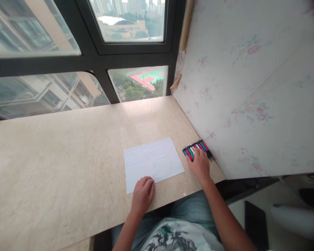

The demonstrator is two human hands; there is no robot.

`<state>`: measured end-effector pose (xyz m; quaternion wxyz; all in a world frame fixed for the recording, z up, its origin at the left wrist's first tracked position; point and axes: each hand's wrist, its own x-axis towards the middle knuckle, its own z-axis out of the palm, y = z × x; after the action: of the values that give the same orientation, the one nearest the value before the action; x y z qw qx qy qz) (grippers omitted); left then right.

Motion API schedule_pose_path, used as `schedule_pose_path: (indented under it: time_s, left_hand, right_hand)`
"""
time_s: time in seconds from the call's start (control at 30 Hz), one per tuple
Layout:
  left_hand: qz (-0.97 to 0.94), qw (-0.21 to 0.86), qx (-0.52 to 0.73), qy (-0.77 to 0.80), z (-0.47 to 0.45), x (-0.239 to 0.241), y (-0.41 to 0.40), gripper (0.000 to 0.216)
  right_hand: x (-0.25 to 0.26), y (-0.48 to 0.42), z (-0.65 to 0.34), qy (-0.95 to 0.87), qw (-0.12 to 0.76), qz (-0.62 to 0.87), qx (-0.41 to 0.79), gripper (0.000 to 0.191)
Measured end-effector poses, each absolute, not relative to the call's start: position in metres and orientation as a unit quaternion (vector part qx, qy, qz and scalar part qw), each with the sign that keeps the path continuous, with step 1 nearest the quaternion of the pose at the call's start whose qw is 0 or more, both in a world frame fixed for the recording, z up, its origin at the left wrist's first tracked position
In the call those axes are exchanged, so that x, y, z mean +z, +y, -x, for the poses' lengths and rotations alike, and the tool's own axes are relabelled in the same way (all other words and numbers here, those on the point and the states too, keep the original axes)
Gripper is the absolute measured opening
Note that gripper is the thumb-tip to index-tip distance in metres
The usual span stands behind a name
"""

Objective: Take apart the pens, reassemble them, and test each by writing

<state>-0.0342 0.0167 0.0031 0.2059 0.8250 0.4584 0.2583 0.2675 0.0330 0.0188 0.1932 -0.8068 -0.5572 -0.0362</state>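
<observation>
From the head camera, the right hand [200, 164] lies flat and loose on a row of pens [197, 149]. Its fingers are spread a little and rest on top of the pens. It is not closed around any of them. The pens lie side by side on the desk [68, 157], right next to the flowery wall [251, 87]. They are pink, green, blue and black, but they are too small to count.

The left hand [143, 193] is curled into a soft fist. It holds nothing. It presses on the near edge of one sheet of paper [153, 162]. The paper has faint lines of writing and lies between the two hands, close to the pens.
</observation>
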Motion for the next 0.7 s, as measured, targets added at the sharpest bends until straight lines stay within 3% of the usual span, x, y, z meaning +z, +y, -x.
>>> schedule_pose_path:
  time_s: [0.17,0.53,0.7]
  left_hand:
    - [-0.816,0.208,0.297,0.45,0.037,0.0,0.015,0.011]
    - [-0.809,0.216,0.326,0.439,0.039,-0.006,0.012,0.013]
    - [-0.809,0.221,0.325,0.438,0.04,-0.005,0.012,0.012]
  right_hand:
    - [0.023,0.031,-0.27,-0.507,0.06,0.86,0.002,0.059]
    - [0.032,0.055,-0.261,-0.473,-0.027,0.88,0.039,0.028]
    - [0.032,0.06,-0.264,-0.49,-0.036,0.869,0.049,0.027]
